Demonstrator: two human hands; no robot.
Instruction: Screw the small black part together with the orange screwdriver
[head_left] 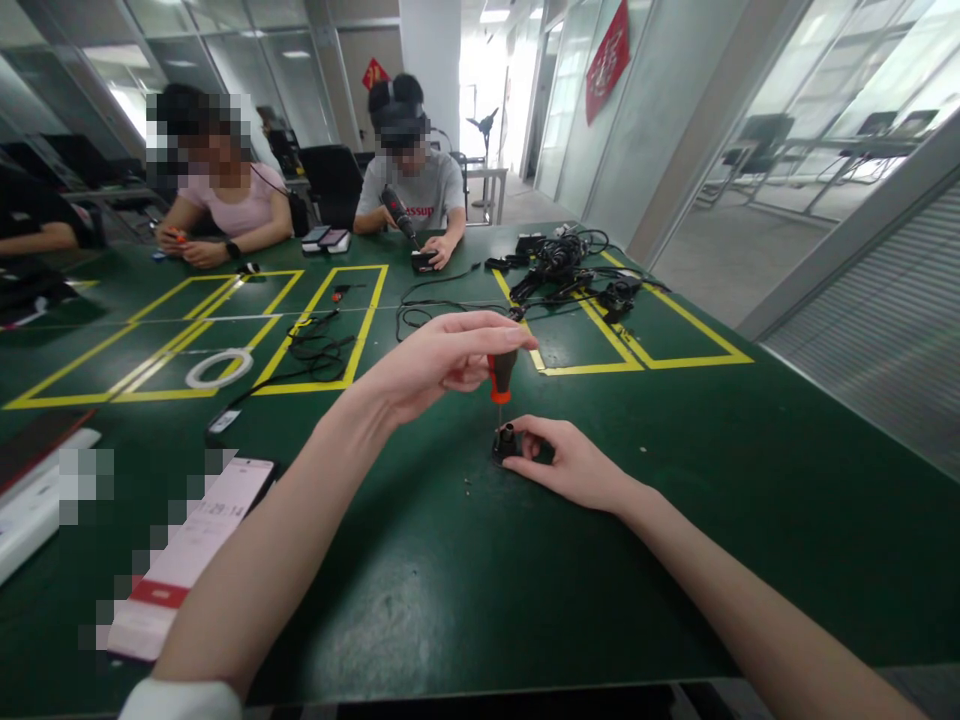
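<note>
My left hand (457,355) is closed round the handle of a screwdriver (501,378), its index finger lying over the top. The handle is dark with an orange-red collar, and the shaft points straight down. Its tip meets a small black part (504,450) with a short metal tube on top, standing on the green table. From the right, my right hand (559,460) pinches this part between thumb and fingers. Where exactly the tip sits is too small to make out.
A phone (202,550) lies beside my left forearm. Yellow tape outlines, a white ring (219,369) and thin black cables (319,340) are to the left. A heap of black cables (559,265) lies at the back right. Across the table a person (416,185) holds a power drill (400,215).
</note>
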